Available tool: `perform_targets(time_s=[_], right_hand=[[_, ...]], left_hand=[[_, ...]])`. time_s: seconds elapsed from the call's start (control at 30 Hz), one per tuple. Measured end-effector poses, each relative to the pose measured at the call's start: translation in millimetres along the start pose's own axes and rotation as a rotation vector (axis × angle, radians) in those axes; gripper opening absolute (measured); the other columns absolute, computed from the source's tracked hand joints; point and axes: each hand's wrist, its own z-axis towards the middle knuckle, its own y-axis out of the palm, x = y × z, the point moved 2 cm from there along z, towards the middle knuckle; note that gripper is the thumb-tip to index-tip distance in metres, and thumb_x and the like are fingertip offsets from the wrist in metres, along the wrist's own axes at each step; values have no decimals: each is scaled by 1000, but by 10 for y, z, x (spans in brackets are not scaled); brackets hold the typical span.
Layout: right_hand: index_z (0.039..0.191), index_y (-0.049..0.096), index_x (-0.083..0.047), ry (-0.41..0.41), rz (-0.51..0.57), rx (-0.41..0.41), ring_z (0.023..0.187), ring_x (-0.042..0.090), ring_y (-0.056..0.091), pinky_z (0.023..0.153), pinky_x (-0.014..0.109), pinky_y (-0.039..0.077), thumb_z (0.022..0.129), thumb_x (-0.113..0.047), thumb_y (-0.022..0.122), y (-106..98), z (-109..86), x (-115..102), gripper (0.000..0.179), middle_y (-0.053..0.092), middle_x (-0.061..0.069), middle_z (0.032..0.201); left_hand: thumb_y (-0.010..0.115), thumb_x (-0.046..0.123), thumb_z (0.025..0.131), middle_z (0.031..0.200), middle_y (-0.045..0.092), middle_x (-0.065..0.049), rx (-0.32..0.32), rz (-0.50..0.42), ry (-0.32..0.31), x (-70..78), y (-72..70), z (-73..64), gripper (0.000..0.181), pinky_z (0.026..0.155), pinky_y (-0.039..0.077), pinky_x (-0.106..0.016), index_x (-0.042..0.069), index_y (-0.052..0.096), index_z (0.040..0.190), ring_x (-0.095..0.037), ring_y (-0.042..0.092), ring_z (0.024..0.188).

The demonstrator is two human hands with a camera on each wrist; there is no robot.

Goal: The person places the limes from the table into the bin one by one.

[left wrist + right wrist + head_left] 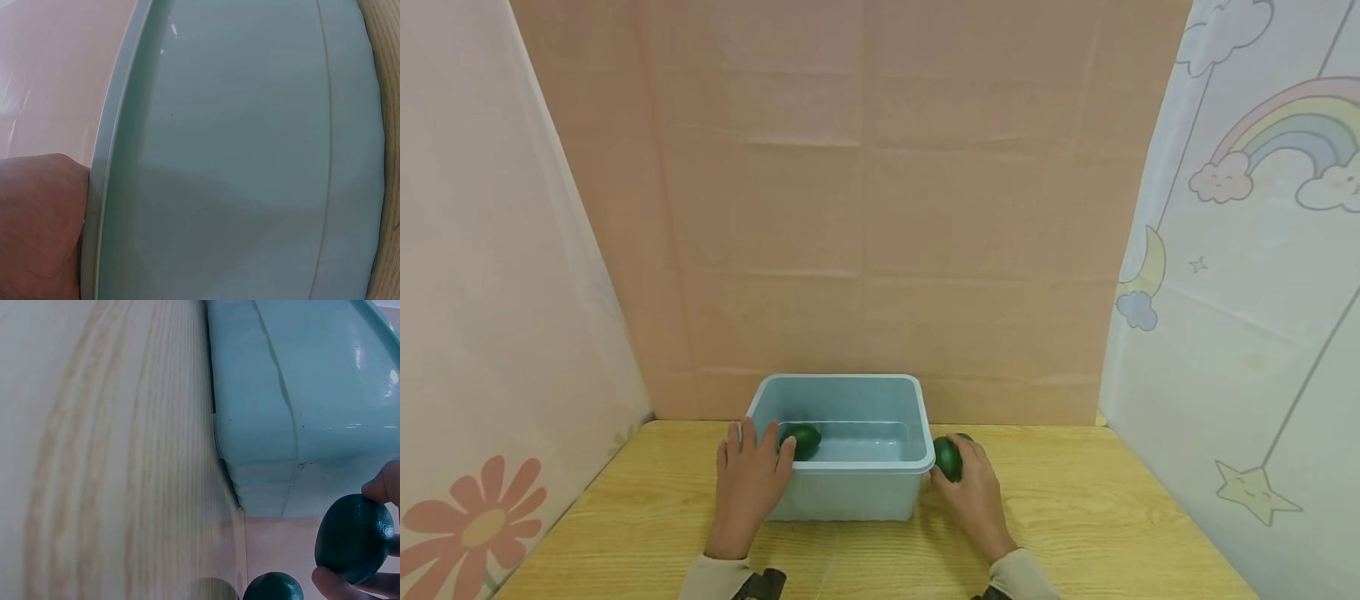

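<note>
A light blue plastic bin point(842, 492) stands on the table, with one dark green oval fruit point(802, 440) inside at its left. My left hand point(748, 475) rests at the bin's front left corner, its spread fingers reaching over the rim. In the left wrist view part of that hand point(40, 228) lies against the rim. Just outside the bin's right wall, my right hand point(976, 487) grips a second glossy dark green fruit point(355, 537) between thumb and fingers. Another green fruit point(274, 587) shows low in the right wrist view, partly cut off; in the head view it peeks out behind the hand.
The wooden table point(1097, 508) extends to both sides of the bin. A plain tan sheet point(880, 208) hangs behind the bin. Printed cloths stand on the left point(490, 250) and right point(1240, 350).
</note>
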Motion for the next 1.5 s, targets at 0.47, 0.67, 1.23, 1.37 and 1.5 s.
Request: perform_targets(time_s=[0.47,0.67,1.23,1.37,1.5], right_hand=[[131,59,1,-66,1,73,102,35,64,80,51,56,83,-9,79,-15,-4,-6,52,60,22,122],[131,59,1,-75,-5,95,101,34,64,80,50,55,82,-8,78,-14,5,-6,53,61,22,121],[130,60,0,-96,6,117,101,34,65,80,50,56,81,-6,80,-33,1,-28,54,61,20,122],[130,60,0,-94,10,123,101,34,65,80,50,56,80,-7,81,-35,2,-30,54,61,21,121],[129,60,0,-99,15,130,101,34,65,80,50,56,79,-7,82,-34,-1,-34,55,61,21,121]], left_hand=[[47,31,106,146,33,-43,14,-1,17,17,-7,-11,49,109,19,-72,-4,53,140,-59,21,140],[47,31,106,146,34,-43,21,2,20,23,-12,-10,49,109,20,-72,-4,53,140,-59,22,140],[47,31,106,146,33,-43,15,-3,14,18,-15,-14,49,109,19,-72,-4,53,140,-60,21,140],[47,30,106,146,33,-43,21,-3,17,15,-13,-12,48,109,19,-72,-4,53,140,-59,21,140],[48,30,106,145,34,-43,25,2,19,9,-7,-12,48,108,20,-72,-4,54,139,-60,23,140]])
